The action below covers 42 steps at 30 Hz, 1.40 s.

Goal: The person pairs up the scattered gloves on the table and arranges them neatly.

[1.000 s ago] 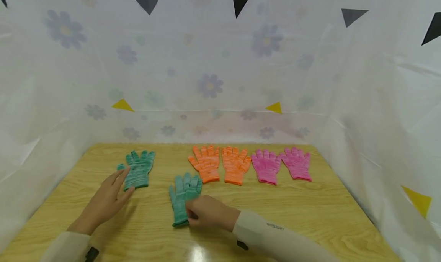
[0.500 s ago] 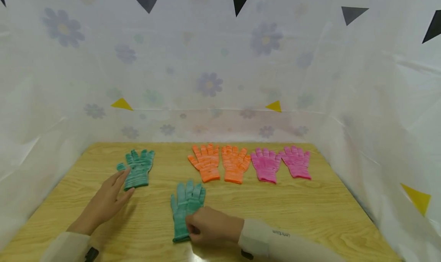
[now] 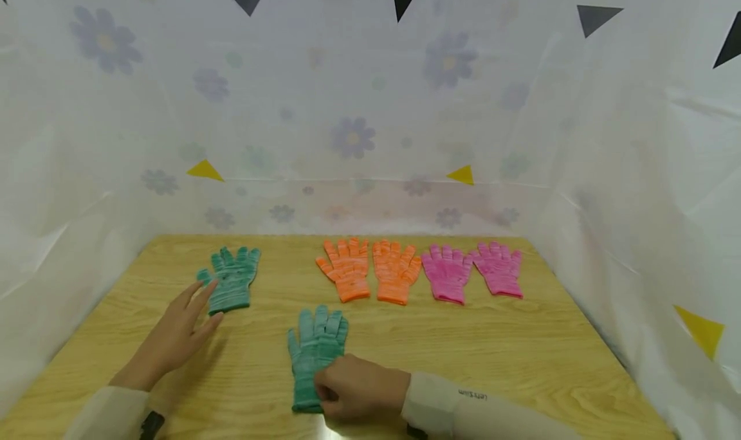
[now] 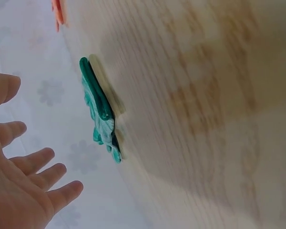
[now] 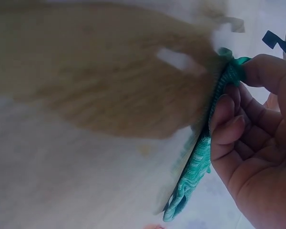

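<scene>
Furthest left on my feed, the person's left hand (image 3: 173,334) reaches forward with its fingers apart, and the wrist camera shows it clear of the green glove (image 3: 235,284) ahead of it (from the head camera the fingertips seem to overlap the knit). That glove lies flat near the far left of the tabletop (image 3: 550,343), its finger ends toward the far edge, cuff toward the person, thumb out to the left, its long axis running roughly front to back.

Next to the right, and nearer the person, I have the second green glove (image 3: 318,350) flat at the middle of the tabletop. It points the same way, finger ends away and cuff near, its long axis almost straight front to back, the far end leaning slightly right. The right hand (image 3: 365,388) has its fingers curled and clamped on this glove's right edge, by the cuff (I can't tell how much cloth is in the grip).

Beyond it lie two orange gloves (image 3: 350,269), then two pink gloves (image 3: 500,269), all with finger ends away. Dark lettering (image 3: 473,395) runs along the right sleeve (image 3: 498,417), too small for me to read surely.

Compared with a second ago, the second green glove and the right hand sit closer to the person, well below the orange cuffs; the left hand has hardly shifted.
</scene>
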{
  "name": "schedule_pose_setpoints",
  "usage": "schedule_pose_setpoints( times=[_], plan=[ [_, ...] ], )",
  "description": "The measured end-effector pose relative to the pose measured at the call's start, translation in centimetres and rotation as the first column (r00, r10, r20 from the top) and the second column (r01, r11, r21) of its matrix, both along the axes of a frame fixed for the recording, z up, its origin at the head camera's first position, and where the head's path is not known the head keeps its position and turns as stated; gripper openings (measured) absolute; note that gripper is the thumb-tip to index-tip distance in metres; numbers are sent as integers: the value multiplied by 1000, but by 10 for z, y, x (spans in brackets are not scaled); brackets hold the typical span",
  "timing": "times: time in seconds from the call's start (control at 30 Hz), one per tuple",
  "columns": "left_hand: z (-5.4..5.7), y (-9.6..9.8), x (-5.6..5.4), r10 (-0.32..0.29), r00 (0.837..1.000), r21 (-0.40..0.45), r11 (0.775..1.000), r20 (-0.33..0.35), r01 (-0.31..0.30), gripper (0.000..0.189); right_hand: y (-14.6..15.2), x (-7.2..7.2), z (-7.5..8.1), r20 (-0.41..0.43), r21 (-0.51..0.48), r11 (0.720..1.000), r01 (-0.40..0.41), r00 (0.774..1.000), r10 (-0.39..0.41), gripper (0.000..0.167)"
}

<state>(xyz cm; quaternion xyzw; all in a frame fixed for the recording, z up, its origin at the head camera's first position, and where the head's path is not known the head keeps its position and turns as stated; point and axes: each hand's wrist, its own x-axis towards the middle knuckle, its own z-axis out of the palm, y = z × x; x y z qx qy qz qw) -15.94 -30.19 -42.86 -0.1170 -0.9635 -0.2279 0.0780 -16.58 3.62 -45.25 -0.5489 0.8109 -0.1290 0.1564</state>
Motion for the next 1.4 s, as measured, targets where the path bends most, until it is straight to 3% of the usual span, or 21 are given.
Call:
schedule_pose_setpoints(
  times=[0.3,0.47,0.63,0.8,1.07,1.4],
  plan=[
    [-1,2,3,-19,999,-25,1000,-36,18,67,-1,0,2,3,11,1000,-20,1000,20,12],
    [-1,1,1,-24,1000,-29,999,-18,23,66,-2,-1,4,-2,22,999,-24,1000,24,12],
    [2,-2,-2,-23,999,-31,999,28,24,64,-1,-8,10,83,26,999,-26,996,24,23],
    [4,-3,-10,-37,999,-18,999,27,38,59,10,-22,24,151,-78,997,-15,988,27,30],
    [-8,4,-38,-48,997,84,996,53,43,53,51,-35,48,248,-122,983,135,963,-102,34],
    [-8,-5,-46,-29,999,-33,999,31,30,45,80,-45,58,266,-142,961,237,944,-193,38]
  ],
)
